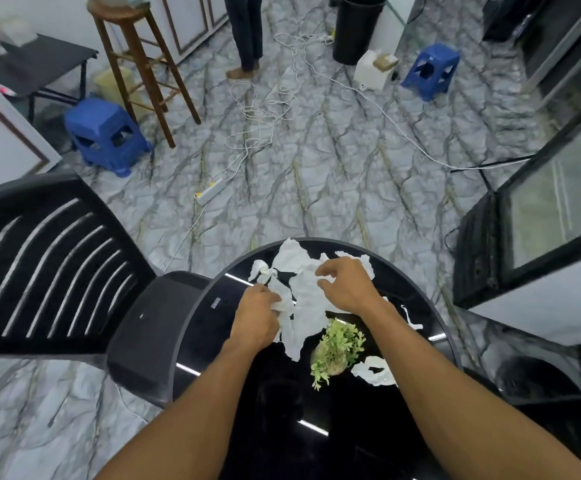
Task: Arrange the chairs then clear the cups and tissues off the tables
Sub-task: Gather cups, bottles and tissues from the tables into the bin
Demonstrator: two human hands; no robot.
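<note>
Stood at the round black bench (282, 427), busy with the tissue-clearing step. Clamped the left grip (258, 313) on a bunch of the tissues (308, 306), with paper poking out by the thumb. Had the right grip (348, 285), with bent fingers, on top of the same white pile, just beside the left grip. Could not tell whether pinching the paper there or only touching it. Saw more of the pile spread just past both grips, up to the far edge of the bench. Saw a small green plant (339, 344) just behind the right grip, touching the near edge of the pile. Saw a torn scrap (381, 379) further back, beside the right arm. Found no cups anywhere on the bench. Saw a black chair (57, 188) off to the left of the left grip, seat tucked against the bench. Judged the chair part likely done here and the tissue part only begun. Next, probably needed to scrunch the loose sheets together between both grips, lift without knocking the plant, then pick up the scrap. Spotted a black bin (358, 26) far ahead of the grips, likely the place to drop everything.
</note>
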